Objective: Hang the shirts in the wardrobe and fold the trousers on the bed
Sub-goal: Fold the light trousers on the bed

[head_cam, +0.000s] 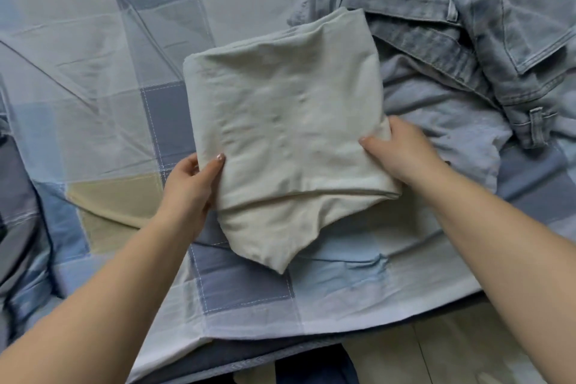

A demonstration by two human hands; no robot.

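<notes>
A cream pair of trousers (280, 121), folded into a thick square, is held just above the bed's checked blue cover (103, 50). My left hand (190, 187) grips its left edge, thumb on top and fingers underneath. At the right edge my right hand (396, 150) holds it the same way. A loose corner of the fabric hangs down toward me. At the back right lies a crumpled heap of light blue jeans (467, 25).
A pale blue garment (442, 121) lies spread under the jeans, right of the folded trousers. The bed's front edge (311, 333) runs along the bottom, with light wooden floor (436, 352) beyond it. A rumpled blue cover (18, 212) bunches at the left.
</notes>
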